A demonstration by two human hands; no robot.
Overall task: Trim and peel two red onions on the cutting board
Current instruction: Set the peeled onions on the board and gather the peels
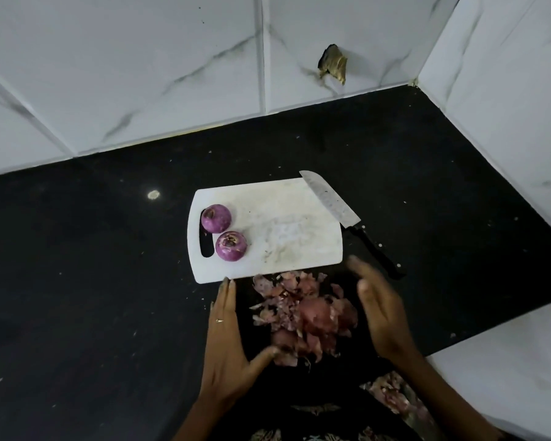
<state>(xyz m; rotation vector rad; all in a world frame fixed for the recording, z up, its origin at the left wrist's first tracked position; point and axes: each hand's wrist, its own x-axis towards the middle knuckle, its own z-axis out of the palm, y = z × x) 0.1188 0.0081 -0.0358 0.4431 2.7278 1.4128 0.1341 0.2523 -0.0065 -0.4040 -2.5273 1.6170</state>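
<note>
Two peeled purple onions sit on the left end of the white cutting board [268, 230], one [216, 218] behind the other [231, 246], beside the board's handle slot. A knife [330, 198] lies across the board's right corner, its black handle resting on the counter. A heap of pinkish onion skins [303, 313] lies on the black counter just in front of the board. My left hand [226, 338] is flat on the counter at the heap's left side, fingers straight. My right hand [379, 307] is at the heap's right side, fingers extended and blurred. Neither hand holds anything.
The black counter [93, 265] runs to white marble-pattern wall tiles at the back and right. One back tile has a broken hole [333, 63]. A white ledge [506, 377] lies at the lower right. Patterned clothing shows at the bottom edge.
</note>
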